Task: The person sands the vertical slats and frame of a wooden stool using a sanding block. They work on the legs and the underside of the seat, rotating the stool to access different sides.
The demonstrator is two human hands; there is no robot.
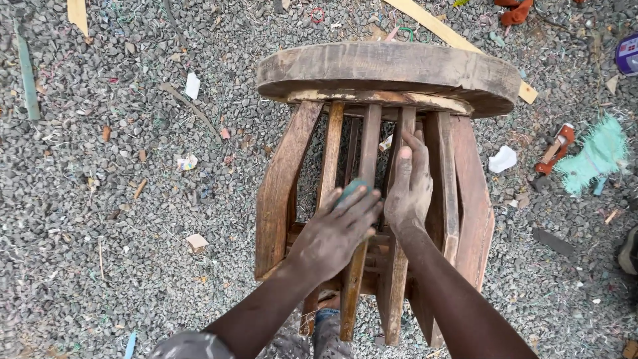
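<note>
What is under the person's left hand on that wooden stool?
A bit of green pad peeks out past the left hand, pressed on a slat of the stool. The hand covers the rest, so its full shape is hidden.

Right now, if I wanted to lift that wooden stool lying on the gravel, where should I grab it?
Probably by the thick round seat of the stool, coming from the far end. Its rim is solid, wide and free. The thin slats are narrow, and the left hand and right hand already rest on them.
</note>
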